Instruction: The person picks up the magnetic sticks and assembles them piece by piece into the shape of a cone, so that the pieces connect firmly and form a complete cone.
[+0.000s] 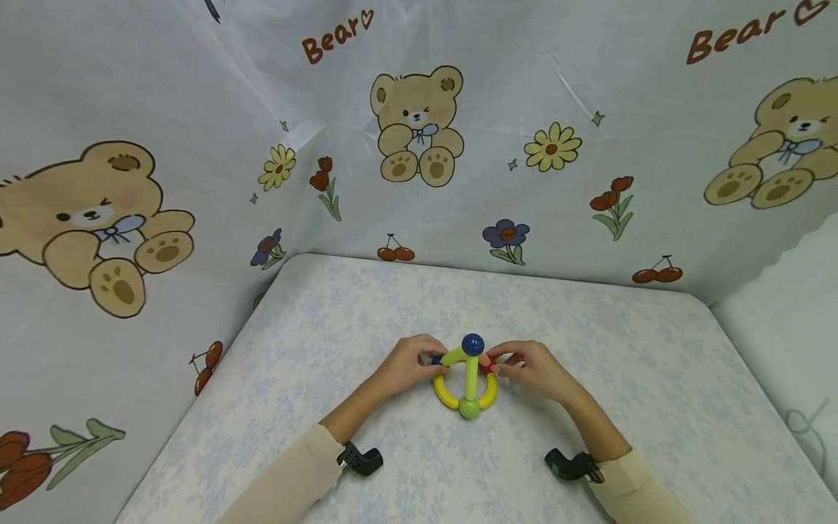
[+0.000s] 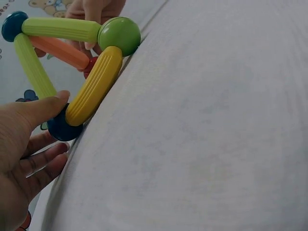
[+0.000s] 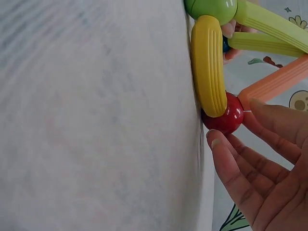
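A small frame of toy building sticks and balls stands on the table, peaked by a dark blue ball (image 1: 473, 344). Two curved yellow sticks (image 1: 446, 394) meet at a green ball (image 1: 468, 407) at its front. Light green sticks (image 1: 471, 378) and an orange stick (image 3: 274, 84) slope to the peak. With thumb and fingers, my left hand (image 1: 412, 364) grips the lower blue ball (image 2: 64, 127) at the left corner. On the opposite corner my right hand (image 1: 537, 370) holds the red ball (image 3: 228, 118), its thumb against the orange stick's lower end.
The table (image 1: 366, 466) has a pale, faintly patterned cover. A white cloth (image 1: 229, 182) printed with bears and flowers hangs behind and at the left. Black wrist cameras (image 1: 361, 460) sit on both forearms. A thin cord (image 1: 808, 429) hangs beyond the right edge.
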Demonstrator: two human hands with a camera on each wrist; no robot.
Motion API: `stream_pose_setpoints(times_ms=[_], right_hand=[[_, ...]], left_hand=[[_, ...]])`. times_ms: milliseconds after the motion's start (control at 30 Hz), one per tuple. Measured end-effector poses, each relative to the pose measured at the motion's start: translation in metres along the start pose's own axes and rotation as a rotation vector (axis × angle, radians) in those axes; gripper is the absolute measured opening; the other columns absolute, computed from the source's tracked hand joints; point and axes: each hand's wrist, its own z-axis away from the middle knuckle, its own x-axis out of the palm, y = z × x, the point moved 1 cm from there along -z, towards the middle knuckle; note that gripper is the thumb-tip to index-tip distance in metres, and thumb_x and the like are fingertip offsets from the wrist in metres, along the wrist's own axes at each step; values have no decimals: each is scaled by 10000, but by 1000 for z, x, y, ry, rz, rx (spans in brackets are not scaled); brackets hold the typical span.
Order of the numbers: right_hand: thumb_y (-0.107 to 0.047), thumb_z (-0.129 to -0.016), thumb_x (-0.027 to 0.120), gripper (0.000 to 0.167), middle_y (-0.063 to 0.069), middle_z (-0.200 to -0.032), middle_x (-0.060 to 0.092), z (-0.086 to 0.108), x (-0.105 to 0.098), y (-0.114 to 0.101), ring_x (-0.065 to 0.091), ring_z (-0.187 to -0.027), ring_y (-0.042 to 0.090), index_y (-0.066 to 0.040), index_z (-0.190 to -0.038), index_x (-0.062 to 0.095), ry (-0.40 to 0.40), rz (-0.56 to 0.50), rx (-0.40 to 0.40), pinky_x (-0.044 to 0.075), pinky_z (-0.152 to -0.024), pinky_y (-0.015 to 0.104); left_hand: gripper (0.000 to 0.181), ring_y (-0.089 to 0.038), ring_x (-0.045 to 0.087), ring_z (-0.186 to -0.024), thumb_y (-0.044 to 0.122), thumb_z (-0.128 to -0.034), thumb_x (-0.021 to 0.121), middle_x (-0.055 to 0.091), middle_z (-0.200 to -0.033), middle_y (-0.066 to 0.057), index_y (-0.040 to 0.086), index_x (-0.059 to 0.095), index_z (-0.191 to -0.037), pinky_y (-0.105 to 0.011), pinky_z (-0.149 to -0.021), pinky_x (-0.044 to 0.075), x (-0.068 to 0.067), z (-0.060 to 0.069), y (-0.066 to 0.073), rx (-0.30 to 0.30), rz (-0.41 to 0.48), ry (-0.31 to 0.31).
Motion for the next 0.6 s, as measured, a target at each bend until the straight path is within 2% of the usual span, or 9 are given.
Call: stream_pose_setpoints(times_ms=[367, 500, 600], right_hand=[[-88, -939, 725, 230, 106, -1097, 734, 3, 4, -1, 680, -879, 236, -55, -1166, 745, 13, 35, 25, 572, -657, 259], [-105, -946, 723, 240, 102, -1115, 731, 3, 5, 2, 676, -875, 224, -67, -1182, 743, -2, 47, 25, 569, -665, 258], [-107, -955, 710, 237, 94, -1128, 727, 2, 3, 1, 678, -892, 223, -73, -1188, 739, 4, 62, 24, 567, -670, 263]], left_hand=[[235, -120, 662, -910, 161, -878, 818, 718, -1057, 77, 181, 787, -1110, -254, -738, 562, 2, 0, -2, 8, 40, 25], [275, -95, 651, -929, 184, -883, 816, 710, -1066, 83, 190, 771, -1155, -247, -752, 561, 0, 2, -5, 5, 35, -24], [369, -74, 640, -984, 236, -885, 814, 702, -1122, 98, 203, 736, -1244, -256, -785, 560, -10, 4, -8, -23, 25, -96]])
